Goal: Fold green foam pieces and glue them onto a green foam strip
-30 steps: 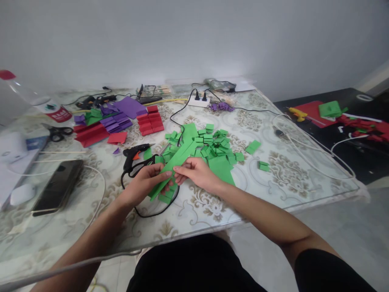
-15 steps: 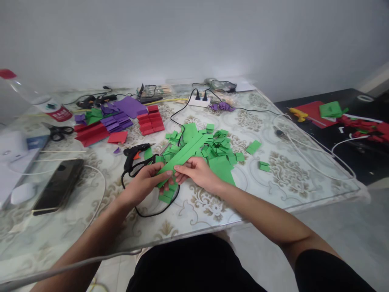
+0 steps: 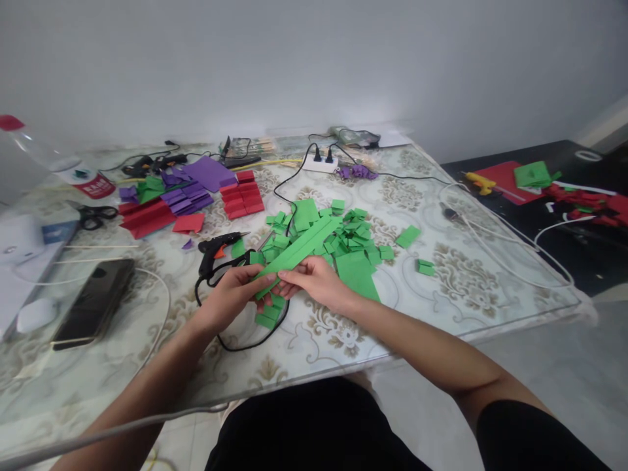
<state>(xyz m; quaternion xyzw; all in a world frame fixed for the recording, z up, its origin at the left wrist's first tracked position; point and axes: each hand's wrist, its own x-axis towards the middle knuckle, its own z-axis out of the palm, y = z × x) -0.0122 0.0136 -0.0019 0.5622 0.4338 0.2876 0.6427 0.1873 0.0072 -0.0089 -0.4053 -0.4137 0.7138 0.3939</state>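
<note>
Left hand [image 3: 238,288] grips the near end of a green strip [image 3: 303,246], thumb on top, fingertips showing below; right hand [image 3: 314,280] is beside it, fingers curled, thumb and fingers pinching the strip's near edge. Head view, the only one: strip is long, creased lengthwise, held slanting away to the right in front of the body, over the table [image 3: 402,327]. Beyond and under it, a heap of small cut green pieces [image 3: 354,230]; larger green sheet [image 3: 357,273] lies at the heap's near side, right of the strip. Black glue gun [image 3: 210,252] on its side past the left hand, black scissor handles [image 3: 229,264] between them. Farther left: dark phone [image 3: 95,304], folded red paper [image 3: 242,197], purple sheet [image 3: 209,172], bottle with red cap [image 3: 86,178]. White power strip [image 3: 320,163] toward the wall, two black plugs in it.
</note>
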